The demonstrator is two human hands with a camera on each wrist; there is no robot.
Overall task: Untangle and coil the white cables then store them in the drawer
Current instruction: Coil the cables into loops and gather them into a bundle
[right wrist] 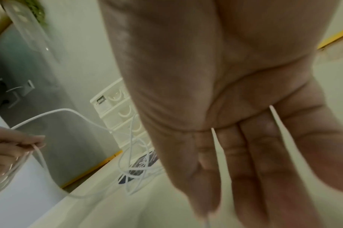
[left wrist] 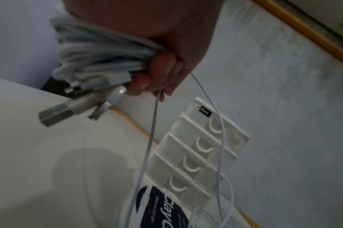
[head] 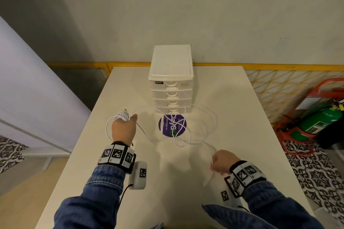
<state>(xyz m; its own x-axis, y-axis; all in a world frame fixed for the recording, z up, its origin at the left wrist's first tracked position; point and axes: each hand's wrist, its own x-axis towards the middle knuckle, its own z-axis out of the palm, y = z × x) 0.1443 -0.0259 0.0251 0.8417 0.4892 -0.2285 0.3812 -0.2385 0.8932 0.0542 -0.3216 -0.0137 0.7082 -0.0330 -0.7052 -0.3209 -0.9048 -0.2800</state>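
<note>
Thin, light, limp white cables [head: 188, 136]: no stiffness to hold a shape, likely to spring out of a coil unless pinched, and smooth enough to slide through loose fingers. Best taken at the gathered turns or just behind a plug, never by a single loose loop.

Left hand [head: 123, 130] at 10 o'clock of the worktop [head: 242, 117], fingers curled tight round a coiled bundle [left wrist: 96, 57] with several metal USB plugs [left wrist: 55, 113] sticking out beneath it, pointing down and away toward 8 o'clock in the left wrist view. Right hand [head: 222, 161] near 4 o'clock, curled fingers pinching a strand that runs taut across the palm in the right wrist view.

Between the two, slack loops sprawled over a purple round sticker [head: 172, 125] at the centre, just in front of the white drawer unit [head: 171, 80] at 12 o'clock, all four drawers apparently shut. No single long axis in the loose part; the free strand runs roughly from 10 toward 4 o'clock
</note>
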